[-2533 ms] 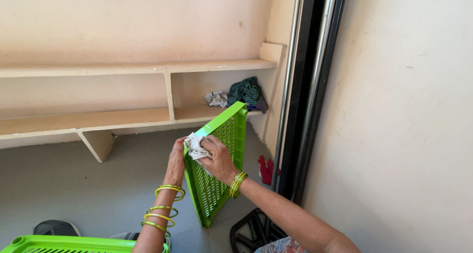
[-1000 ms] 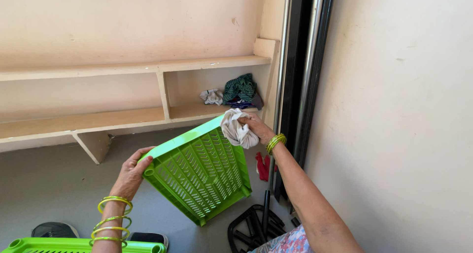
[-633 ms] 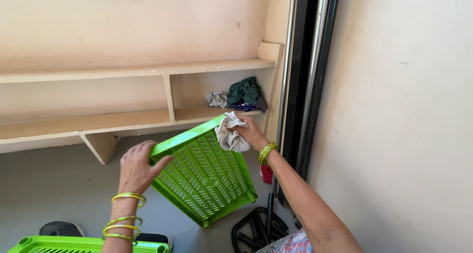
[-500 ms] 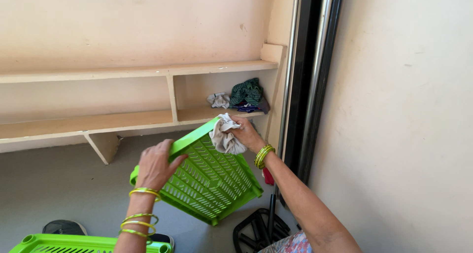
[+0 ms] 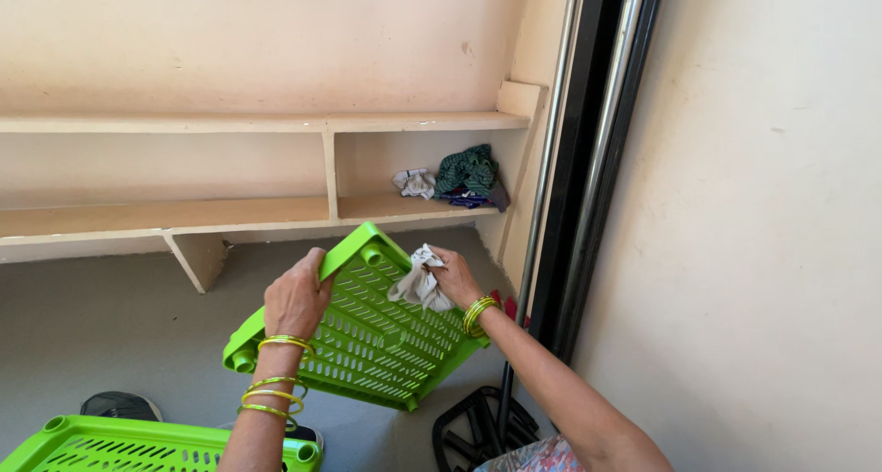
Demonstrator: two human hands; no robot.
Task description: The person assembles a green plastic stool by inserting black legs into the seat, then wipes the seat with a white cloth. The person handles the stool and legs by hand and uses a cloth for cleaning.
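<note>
The green slotted tray (image 5: 372, 339) hangs tilted in the air above the grey floor (image 5: 110, 325), gripped at its upper left edge by the left hand (image 5: 296, 299), whose fingers curl over the rim. The right hand (image 5: 455, 276) is clenched around a crumpled pale cloth (image 5: 415, 284) and presses it against the tray's perforated face, near the top corner. Both wrists carry yellow-green bangles (image 5: 276, 380). A second green tray (image 5: 138, 444) lies at the bottom left, close to the left forearm. Behind, a cream wooden shelf (image 5: 248, 210) runs along the wall, with bunched clothes (image 5: 459, 173) in its right compartment. A black frame (image 5: 473, 426) rests on the floor beneath the right arm, beside upright metal poles (image 5: 560, 159).
</note>
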